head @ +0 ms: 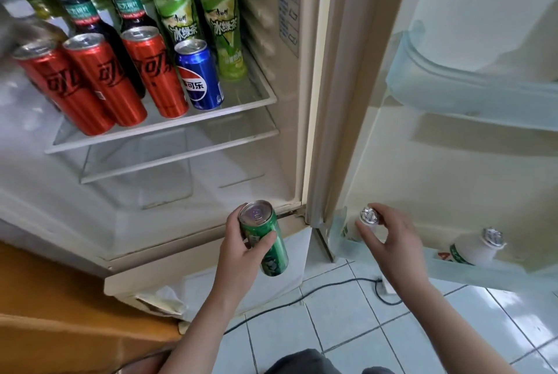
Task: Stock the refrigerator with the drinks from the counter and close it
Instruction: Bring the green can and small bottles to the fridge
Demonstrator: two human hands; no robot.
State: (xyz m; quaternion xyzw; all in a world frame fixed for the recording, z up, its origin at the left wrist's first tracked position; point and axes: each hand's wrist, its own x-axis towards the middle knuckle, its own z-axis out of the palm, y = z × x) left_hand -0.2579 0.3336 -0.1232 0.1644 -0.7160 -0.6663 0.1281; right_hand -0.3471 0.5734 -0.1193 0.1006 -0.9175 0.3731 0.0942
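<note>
Fridge [297,119] stands open, its door [453,168] swung out to the right. On the glass shelf [169,129] three red cans [102,80] stand in a row at the front with a blue can [197,74] just beside them on the right. Behind these are green tea bottles [178,8] and dark bottles [81,11], packed close together.

Below the shelf, in front of the fridge's lower edge, the left hand [241,252] grips a green can [265,240] around its side. The can's top faces the camera and it is tilted.

The right hand [392,243] reaches to the low door bin [489,277] and pinches a white bottle [351,230] near its foil cap with fingers and thumb. The bottle's body sits behind the bin's wall at the left end. A second white bottle [474,248] leans in the same bin, well to the right and apart from the hand.

An upper bin [453,92] runs across the door higher up. A dark cable [302,298] lies on the tiled floor [392,340] under the door.
</note>
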